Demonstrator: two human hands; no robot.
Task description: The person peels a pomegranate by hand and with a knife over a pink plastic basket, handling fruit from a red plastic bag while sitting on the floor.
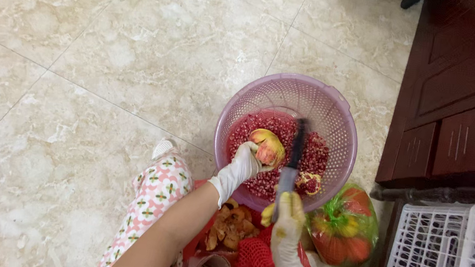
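On the floor, by the basket: everything below is placed against the pink perforated basket (336, 112), which stands on pale marble tiles (76, 71).
Left of basket: a knee in flower-print trousers (154, 193).
Below basket: a heap of peel scraps (230, 226) and red net bags (252, 257).
Inside basket: red pomegranate seeds (319, 155) and a broken husk (308, 183).
Left hand (243, 163): white-gloved, reaching over the near rim, fingers curled around a pomegranate piece (269, 146) held above the seeds.
Right hand (287, 224): gloved, fist closed on a knife (294, 152), blade pointing up across the basket, blurred.
Right of basket: a green bag of whole pomegranates (343, 228), white crates (452, 256), a dark wooden cabinet (466, 89).
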